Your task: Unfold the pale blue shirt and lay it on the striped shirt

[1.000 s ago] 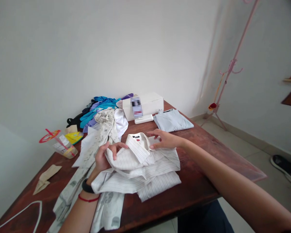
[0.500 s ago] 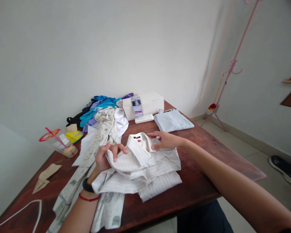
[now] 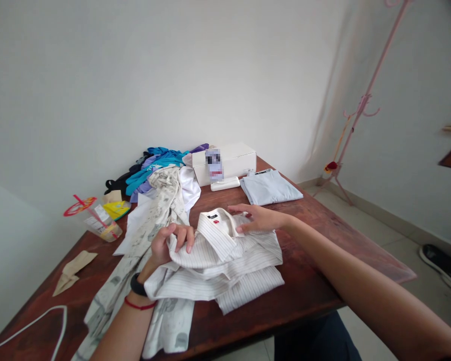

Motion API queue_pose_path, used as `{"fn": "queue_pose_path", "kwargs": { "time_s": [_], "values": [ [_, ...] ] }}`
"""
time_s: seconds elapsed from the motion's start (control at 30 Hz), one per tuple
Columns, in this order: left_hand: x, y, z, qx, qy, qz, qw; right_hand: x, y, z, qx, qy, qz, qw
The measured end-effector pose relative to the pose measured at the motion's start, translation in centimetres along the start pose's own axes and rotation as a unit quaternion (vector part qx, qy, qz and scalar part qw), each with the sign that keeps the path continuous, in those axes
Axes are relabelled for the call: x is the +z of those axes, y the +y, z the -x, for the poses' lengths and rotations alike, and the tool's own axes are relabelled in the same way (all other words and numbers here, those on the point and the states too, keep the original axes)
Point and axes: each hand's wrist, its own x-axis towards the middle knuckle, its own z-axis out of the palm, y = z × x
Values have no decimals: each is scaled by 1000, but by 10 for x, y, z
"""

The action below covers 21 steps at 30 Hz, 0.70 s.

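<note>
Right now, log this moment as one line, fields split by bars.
left hand: gripping striped shirt | right hand: at shirt, beside collar | shirt: in folds on table | beyond: white box, folded light-blue garment

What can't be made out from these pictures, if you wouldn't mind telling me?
Head view throughout:
Small black collar label: lettering too small.
White striped cloth shirt: lower layers hidden under its upper folds.
Right hand: grip unclear, some fingers hidden behind the palm.
Thin white bent loop: cut off by the bottom edge.
</note>
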Motion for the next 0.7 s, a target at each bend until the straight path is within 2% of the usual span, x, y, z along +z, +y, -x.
{"fn": "queue_pose_path", "kwargs": {
  "time_s": [0.17, 0.27, 0.43, 0.53, 0.7],
  "values": [
    [1, -1, 1, -1, 6, 5, 1000, -8, -9, 2, -20, -43, -54, 997],
    [0, -3, 3, -1, 4, 5, 1000, -9, -9, 2, -16, -48, -87, 995],
    [-1, -4, 3, -5, -9, 11, 1000, -3, -6, 1, -4, -63, -65, 996],
    [-1, -3, 3, -15, -17, -3, 1000, -3, -9, 1, -13, -92, -58, 994],
    [0, -5, 3, -33, -16, 12, 999, -6, -13, 2, -41, -95, -64, 993]
  ]
}}
